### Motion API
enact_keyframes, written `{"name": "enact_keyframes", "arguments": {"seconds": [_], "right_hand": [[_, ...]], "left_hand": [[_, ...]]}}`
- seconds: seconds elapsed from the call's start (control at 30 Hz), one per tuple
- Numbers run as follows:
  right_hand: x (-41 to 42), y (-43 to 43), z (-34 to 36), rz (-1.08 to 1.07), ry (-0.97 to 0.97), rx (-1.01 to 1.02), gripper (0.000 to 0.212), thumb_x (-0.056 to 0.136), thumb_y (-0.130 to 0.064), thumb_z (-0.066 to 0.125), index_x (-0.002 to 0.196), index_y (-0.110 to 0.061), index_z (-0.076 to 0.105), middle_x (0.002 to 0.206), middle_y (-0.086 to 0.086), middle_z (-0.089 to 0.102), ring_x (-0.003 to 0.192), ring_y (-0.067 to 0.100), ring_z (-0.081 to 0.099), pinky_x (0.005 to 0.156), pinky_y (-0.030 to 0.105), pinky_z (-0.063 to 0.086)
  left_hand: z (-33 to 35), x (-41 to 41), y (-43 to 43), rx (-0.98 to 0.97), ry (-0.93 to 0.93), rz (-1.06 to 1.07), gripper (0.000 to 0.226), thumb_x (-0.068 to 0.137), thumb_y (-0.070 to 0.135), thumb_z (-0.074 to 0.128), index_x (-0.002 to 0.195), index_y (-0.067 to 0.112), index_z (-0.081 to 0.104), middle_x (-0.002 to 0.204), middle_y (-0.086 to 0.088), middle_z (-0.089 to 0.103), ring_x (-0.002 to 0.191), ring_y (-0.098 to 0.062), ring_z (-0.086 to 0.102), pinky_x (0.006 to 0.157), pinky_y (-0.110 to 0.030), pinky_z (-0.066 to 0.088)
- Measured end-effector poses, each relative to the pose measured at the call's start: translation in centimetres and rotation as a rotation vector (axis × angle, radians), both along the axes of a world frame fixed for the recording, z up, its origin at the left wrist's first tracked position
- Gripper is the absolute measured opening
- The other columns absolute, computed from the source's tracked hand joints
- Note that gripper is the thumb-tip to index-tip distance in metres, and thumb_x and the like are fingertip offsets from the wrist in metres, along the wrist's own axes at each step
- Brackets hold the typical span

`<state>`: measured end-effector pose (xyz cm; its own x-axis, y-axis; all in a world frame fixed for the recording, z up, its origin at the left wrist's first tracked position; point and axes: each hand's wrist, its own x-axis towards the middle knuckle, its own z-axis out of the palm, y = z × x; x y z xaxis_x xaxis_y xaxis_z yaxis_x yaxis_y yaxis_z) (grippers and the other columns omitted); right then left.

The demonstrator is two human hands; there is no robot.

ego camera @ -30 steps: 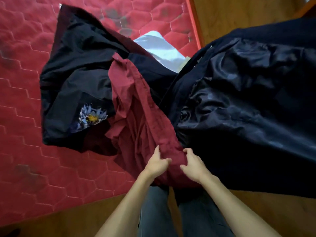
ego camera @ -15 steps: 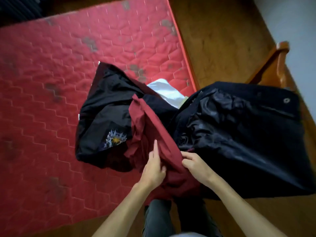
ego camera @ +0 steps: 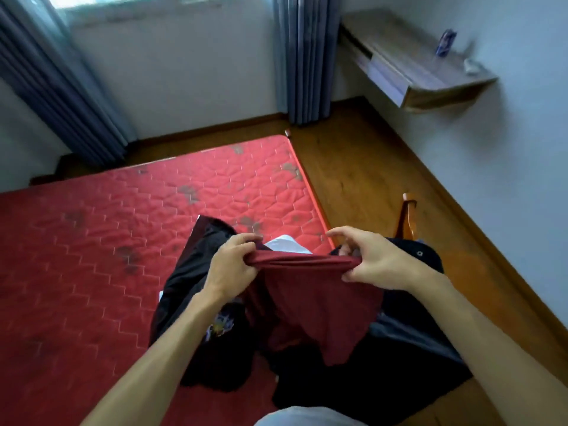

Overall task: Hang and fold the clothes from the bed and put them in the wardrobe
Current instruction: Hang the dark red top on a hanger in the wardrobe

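The left hand (ego camera: 233, 265) and right hand (ego camera: 379, 265) have raised the maroon garment (ego camera: 316, 302) off the bed (ego camera: 92, 241), fingers (ego camera: 242, 242) pinching its edge.

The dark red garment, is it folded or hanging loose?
Unfolded: left hand and right hand stretch the dark red garment by its top edge; the rest hangs loose over the black clothes.

No readable text, blue box (ego camera: 446, 43) — print too blurred, garment emblem (ego camera: 220, 324) — indistinct

White cloth (ego camera: 287, 244) mostly hidden behind maroon garment (ego camera: 310, 299); blue object (ego camera: 445, 43) blurred
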<state>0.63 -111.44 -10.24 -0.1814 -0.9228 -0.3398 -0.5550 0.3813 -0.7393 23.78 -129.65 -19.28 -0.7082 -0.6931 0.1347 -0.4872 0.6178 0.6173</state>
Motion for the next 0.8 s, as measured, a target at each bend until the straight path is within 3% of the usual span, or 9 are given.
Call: {"name": "enact_keyframes", "arguments": {"seconds": [0.2,0.27,0.33,0.43,0.5,0.57,0.63,0.73,0.8], "right_hand": [[-2.2,-1.6,3.2,0.003,0.413,-0.062,0.027,0.088,-0.011,0.07,0.112,-0.023,0.069,0.107,-0.008,0.063,0.1,0.012,0.061,0.09,0.032,0.053],[-3.4,-1.9,4.3,0.002,0.49,-0.05,0.016,0.094,-0.015,0.063,0.102,-0.026,0.073,0.105,-0.009,0.067,0.099,0.011,0.061,0.091,0.033,0.052],[-4.8,-2.3,5.3,-0.016,0.538,-0.036,0.022,0.096,-0.016,0.06,0.09,-0.034,0.071,0.1,-0.013,0.067,0.098,0.011,0.062,0.087,0.034,0.053],[-5.5,-3.1,6.9,-0.05,0.424,-0.104,0.021,0.097,-0.019,0.059,0.088,-0.033,0.072,0.099,-0.014,0.068,0.1,0.009,0.062,0.088,0.029,0.051],[-4.6,-4.1,8.1,-0.066,0.324,-0.198,0.018,0.097,-0.02,0.059,0.093,-0.027,0.075,0.1,-0.011,0.069,0.1,0.008,0.062,0.09,0.028,0.049],[-2.7,-5.6,9.5,-0.068,0.244,-0.295,0.018,0.098,-0.02,0.058,0.098,-0.023,0.076,0.1,-0.011,0.07,0.098,0.004,0.062,0.088,0.024,0.049],[-0.6,-7.5,10.8,-0.098,0.175,-0.393,0.018,0.098,-0.02,0.059,0.101,-0.02,0.076,0.102,-0.012,0.07,0.098,0.002,0.061,0.088,0.021,0.048],[2.5,-10.2,12.4,-0.165,0.058,-0.55,0.019,0.098,-0.017,0.059,0.101,-0.017,0.077,0.1,-0.011,0.071,0.095,0.001,0.064,0.087,0.018,0.048],[4.6,-11.6,13.6,-0.183,-0.028,-0.637,0.019,0.097,-0.012,0.058,0.103,-0.013,0.077,0.1,-0.009,0.073,0.093,0.001,0.066,0.089,0.015,0.049]], "left_hand": [[9.2,2.5,-3.5,-0.141,0.114,0.092,0.023,0.065,0.012,0.059,0.078,0.01,0.078,0.077,0.01,0.072,0.073,-0.007,0.067,0.072,-0.024,0.054],[11.6,4.4,-4.8,-0.169,0.147,0.216,0.012,0.063,0.014,0.054,0.059,0.011,0.065,0.052,0.012,0.047,0.055,-0.006,0.046,0.056,-0.026,0.042],[13.6,6.7,-6.2,-0.187,0.16,0.323,0.012,0.065,0.014,0.05,0.053,0.013,0.049,0.048,0.009,0.032,0.053,-0.009,0.033,0.051,-0.029,0.034],[15.0,9.9,-8.0,-0.137,0.016,0.444,0.01,0.074,0.003,0.054,0.065,0.008,0.057,0.054,0.0,0.048,0.058,-0.02,0.045,0.054,-0.031,0.037],[15.0,10.9,-8.3,-0.002,-0.129,0.48,0.02,0.078,-0.004,0.06,0.09,0.01,0.066,0.076,-0.003,0.063,0.072,-0.019,0.059,0.054,-0.023,0.04],[14.7,10.9,-7.9,0.15,-0.208,0.429,0.046,0.079,-0.003,0.068,0.12,0.017,0.06,0.103,-0.003,0.066,0.091,-0.017,0.064,0.065,-0.018,0.049],[14.6,9.6,-6.9,0.157,-0.192,0.341,0.054,0.08,0.001,0.071,0.129,0.02,0.057,0.117,-0.002,0.064,0.106,-0.017,0.063,0.081,-0.024,0.055],[15.3,6.4,-4.5,0.21,-0.01,0.137,0.053,0.08,0.029,0.078,0.129,0.027,0.059,0.119,0.008,0.066,0.109,-0.008,0.064,0.097,-0.034,0.054],[16.2,3.6,-2.1,0.38,0.042,0.001,0.073,0.072,0.05,0.082,0.136,0.031,0.053,0.122,0.012,0.066,0.111,-0.002,0.064,0.097,-0.031,0.054]]}}
